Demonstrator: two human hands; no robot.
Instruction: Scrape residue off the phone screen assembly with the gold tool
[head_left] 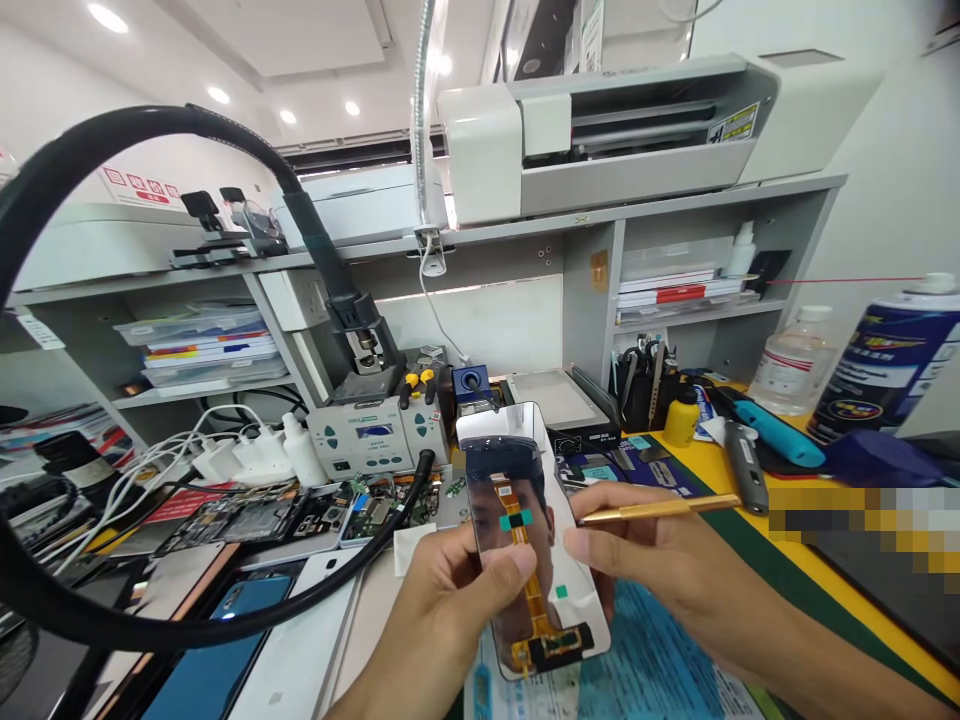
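Note:
A phone screen panel (525,470) is held upright in front of me, its mirror-like back facing me, with an orange flex cable (534,600) running down to its lower edge. My left hand (450,610) grips the panel's left side, thumb pressed on its back. My right hand (660,560) touches the panel's right edge with its thumb and holds gold tweezers (660,508) that point to the right.
A black hose (150,125) arcs over the left. A soldering station (371,435), chargers and phone parts (247,515) lie behind. To the right are a yellow-edged mat (757,530), a spray can (885,360), a clear bottle (791,365) and a tool holder (645,385). Shelves carry a white machine (600,130).

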